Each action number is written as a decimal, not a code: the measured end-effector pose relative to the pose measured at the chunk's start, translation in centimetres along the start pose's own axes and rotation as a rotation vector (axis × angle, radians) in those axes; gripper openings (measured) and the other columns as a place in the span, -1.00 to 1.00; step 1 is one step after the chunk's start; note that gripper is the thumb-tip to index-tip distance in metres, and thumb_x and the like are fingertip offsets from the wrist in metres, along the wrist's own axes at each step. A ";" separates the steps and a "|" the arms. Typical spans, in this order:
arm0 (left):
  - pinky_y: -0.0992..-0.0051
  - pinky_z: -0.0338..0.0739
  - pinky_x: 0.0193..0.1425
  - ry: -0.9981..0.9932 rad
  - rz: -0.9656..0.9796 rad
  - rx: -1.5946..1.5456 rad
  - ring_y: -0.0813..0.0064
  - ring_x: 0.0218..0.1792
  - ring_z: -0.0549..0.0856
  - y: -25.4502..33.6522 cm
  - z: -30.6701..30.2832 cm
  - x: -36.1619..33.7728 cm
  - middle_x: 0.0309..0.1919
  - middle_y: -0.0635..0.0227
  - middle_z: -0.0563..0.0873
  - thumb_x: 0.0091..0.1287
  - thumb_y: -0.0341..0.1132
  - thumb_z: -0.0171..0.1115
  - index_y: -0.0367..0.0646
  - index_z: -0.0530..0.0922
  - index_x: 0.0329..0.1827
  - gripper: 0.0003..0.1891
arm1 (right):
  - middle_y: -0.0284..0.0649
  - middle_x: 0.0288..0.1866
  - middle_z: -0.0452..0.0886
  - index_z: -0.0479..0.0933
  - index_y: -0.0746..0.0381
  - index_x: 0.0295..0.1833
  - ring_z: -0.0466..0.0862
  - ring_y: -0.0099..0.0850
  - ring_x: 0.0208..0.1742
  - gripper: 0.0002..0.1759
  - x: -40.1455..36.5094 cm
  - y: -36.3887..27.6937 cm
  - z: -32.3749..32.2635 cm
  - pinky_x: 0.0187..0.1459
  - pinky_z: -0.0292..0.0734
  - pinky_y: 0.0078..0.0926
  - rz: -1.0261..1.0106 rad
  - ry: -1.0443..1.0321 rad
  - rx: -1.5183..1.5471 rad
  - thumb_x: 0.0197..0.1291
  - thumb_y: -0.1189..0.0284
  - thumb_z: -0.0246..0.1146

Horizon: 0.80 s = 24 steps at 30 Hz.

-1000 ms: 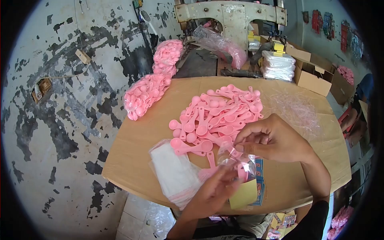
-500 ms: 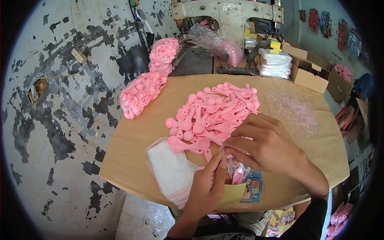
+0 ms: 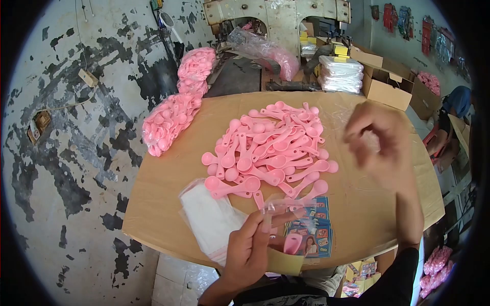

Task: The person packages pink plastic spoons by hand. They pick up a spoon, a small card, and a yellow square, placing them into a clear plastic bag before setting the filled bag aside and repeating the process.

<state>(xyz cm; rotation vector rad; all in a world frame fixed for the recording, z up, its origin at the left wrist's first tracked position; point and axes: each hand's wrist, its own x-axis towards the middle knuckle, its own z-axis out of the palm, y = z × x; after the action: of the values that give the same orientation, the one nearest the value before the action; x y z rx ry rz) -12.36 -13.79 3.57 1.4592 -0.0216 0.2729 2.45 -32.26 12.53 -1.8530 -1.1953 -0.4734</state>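
My left hand point(image 3: 247, 252) pinches the edge of a clear plastic bag point(image 3: 278, 205) near the table's front edge. Inside the bag a pink measuring spoon point(image 3: 292, 244) shows, and a yellow card point(image 3: 286, 264) is at its lower end. Blue printed cards point(image 3: 322, 237) lie just right of and under the bag. My right hand point(image 3: 380, 145) is raised over the right part of the table, fingers curled but smeared by motion, above thin clear strips point(image 3: 341, 116) that it mostly hides. Beyond the bag spreads a heap of pink measuring spoons point(image 3: 275, 137).
A stack of flat clear bags point(image 3: 212, 222) lies to the left of my left hand. Bagged pink spoons point(image 3: 171, 122) rest at the table's left edge. At the back stand a metal machine point(image 3: 283, 25), wrapped plastic packs point(image 3: 341, 75) and a cardboard box point(image 3: 389, 87). Another person sits at far right.
My right hand has left the bag's mouth and moved up and right. My left hand still holds the bag, a little lower and further left. The view has shifted slightly.
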 end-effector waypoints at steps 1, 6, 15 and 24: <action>0.63 0.60 -0.27 -0.072 -0.007 0.028 0.45 -0.26 0.76 0.0 -0.6 0.2 0.02 0.10 0.69 0.56 -0.36 -0.20 -0.33 0.29 0.29 -0.66 | -0.32 -0.54 0.55 0.54 0.21 -0.39 0.57 -0.43 -0.50 -0.87 0.1 0.4 -1.2 -0.44 0.44 -0.57 -0.035 -0.006 0.000 -0.17 0.58 0.25; 0.58 0.64 -0.14 -0.164 0.006 0.069 0.38 -0.15 0.76 -0.5 -0.8 1.1 0.04 0.10 0.68 0.54 -0.42 -0.20 -0.29 0.19 0.40 -0.61 | -0.37 -0.52 0.55 0.61 0.19 -0.31 0.57 -0.43 -0.41 -0.83 0.3 -2.0 1.5 -0.39 0.51 -0.54 -0.323 -0.147 -0.185 -0.11 0.44 0.35; 0.60 0.61 -0.22 -0.069 0.035 0.264 0.55 -0.32 0.74 -0.7 0.1 0.8 -0.16 0.23 0.70 0.53 -0.41 -0.10 -0.32 0.29 0.39 -0.60 | -0.44 -0.47 0.57 0.64 0.15 -0.27 0.58 -0.47 -0.35 -0.79 -1.3 -0.3 5.1 -0.40 0.54 -0.51 -0.392 -0.174 -0.440 -0.04 0.32 0.40; 0.52 0.60 -0.11 -0.073 0.021 0.235 0.39 -0.15 0.76 -0.8 -0.6 0.9 -0.17 0.05 0.70 0.53 -0.43 -0.15 -0.20 0.10 0.51 -0.50 | -0.42 -0.47 0.58 0.62 0.15 -0.31 0.60 -0.46 -0.36 -0.80 -1.3 0.3 6.1 -0.43 0.54 -0.49 -0.354 -0.138 -0.392 -0.06 0.34 0.44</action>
<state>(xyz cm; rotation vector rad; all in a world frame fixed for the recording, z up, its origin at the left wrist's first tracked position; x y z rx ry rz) -11.43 -13.14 2.91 1.7026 -0.0656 0.2454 1.25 -28.07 8.07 -2.0283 -1.6274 -0.8364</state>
